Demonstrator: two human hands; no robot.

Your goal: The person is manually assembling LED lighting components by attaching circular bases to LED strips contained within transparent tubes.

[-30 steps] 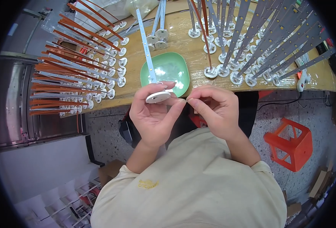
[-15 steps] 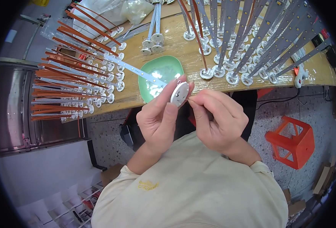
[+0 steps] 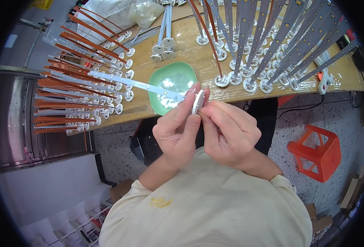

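Note:
My left hand grips a white round end cap between thumb and fingers. From the cap a pale LED strip runs off to the upper left, passing over the green dish. The cap is seen nearly edge-on, so its face is mostly hidden. My right hand is pinched close against the cap's right side. Whatever lies between its thumb and forefinger is too small or hidden to make out.
Upright LED strips on white round bases crowd the table's right. Strips with orange backs fan out at left. A few strips stand behind the dish. A power strip lies at the right edge; a red stool is on the floor.
The end cap has turned from showing its face to nearly edge-on, and its LED strip has swung lower. My right hand has come closer to my left; a thin wire visible earlier is now hidden.

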